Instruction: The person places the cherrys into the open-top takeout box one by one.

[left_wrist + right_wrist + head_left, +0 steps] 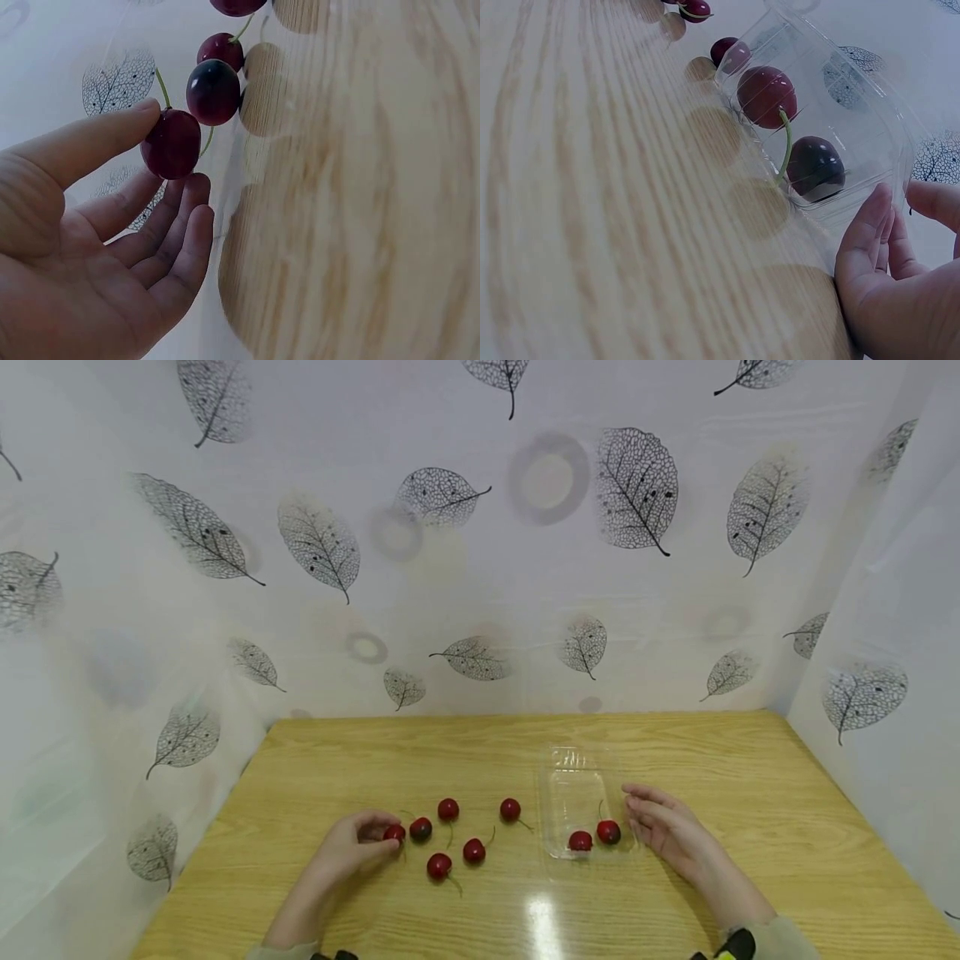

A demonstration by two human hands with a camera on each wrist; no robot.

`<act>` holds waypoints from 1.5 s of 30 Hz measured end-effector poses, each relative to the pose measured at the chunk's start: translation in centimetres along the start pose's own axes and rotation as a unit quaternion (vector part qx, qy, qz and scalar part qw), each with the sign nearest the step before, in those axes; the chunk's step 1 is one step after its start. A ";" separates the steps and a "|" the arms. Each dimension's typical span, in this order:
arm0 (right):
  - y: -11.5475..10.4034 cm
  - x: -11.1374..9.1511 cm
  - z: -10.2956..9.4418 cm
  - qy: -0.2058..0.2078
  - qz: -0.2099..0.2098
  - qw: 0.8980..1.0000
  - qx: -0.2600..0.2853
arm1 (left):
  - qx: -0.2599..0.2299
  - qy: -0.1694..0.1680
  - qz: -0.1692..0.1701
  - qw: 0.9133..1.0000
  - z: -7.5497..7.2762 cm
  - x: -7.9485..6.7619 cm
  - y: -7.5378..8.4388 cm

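Note:
My left hand [352, 847] holds a dark red cherry [172, 144] at the left end of the loose cherries. Thumb and fingertips sit on opposite sides of it, and its green stem shows in the left wrist view. Right beside it lies a darker cherry [421, 829]. Over on the right, my right hand [675, 835] is at the side wall of a clear plastic box [551, 802], its fingers fairly straight and its fingertips right at the rim. Inside the box, at its near end, rest a red cherry [581, 841] and a two-toned cherry [608, 832] with an upright stem.
Between the left hand and the box, several stemmed cherries lie on the wooden table, among them a front one [438, 866] and one closest to the box [510, 811]. A leaf-patterned sheet [480, 585] hangs behind the table [405, 752] and along both sides.

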State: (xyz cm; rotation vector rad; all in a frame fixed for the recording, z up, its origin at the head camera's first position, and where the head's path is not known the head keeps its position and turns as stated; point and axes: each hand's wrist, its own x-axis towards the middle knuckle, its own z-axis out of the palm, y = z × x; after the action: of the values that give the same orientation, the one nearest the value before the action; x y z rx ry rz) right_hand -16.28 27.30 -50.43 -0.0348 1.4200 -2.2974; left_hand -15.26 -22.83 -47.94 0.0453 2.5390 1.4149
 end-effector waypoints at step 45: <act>-0.1 0.0 -0.1 -0.010 -0.001 1.000 -0.006 | 0.006 0.035 0.056 0.998 3.3 1.8 4.2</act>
State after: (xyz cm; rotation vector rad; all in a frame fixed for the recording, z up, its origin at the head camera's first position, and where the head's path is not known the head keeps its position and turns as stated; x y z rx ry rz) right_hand -16.29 27.40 -50.41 -0.0628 1.4251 -2.2843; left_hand -16.62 -17.65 -46.41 0.1453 2.6402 1.4653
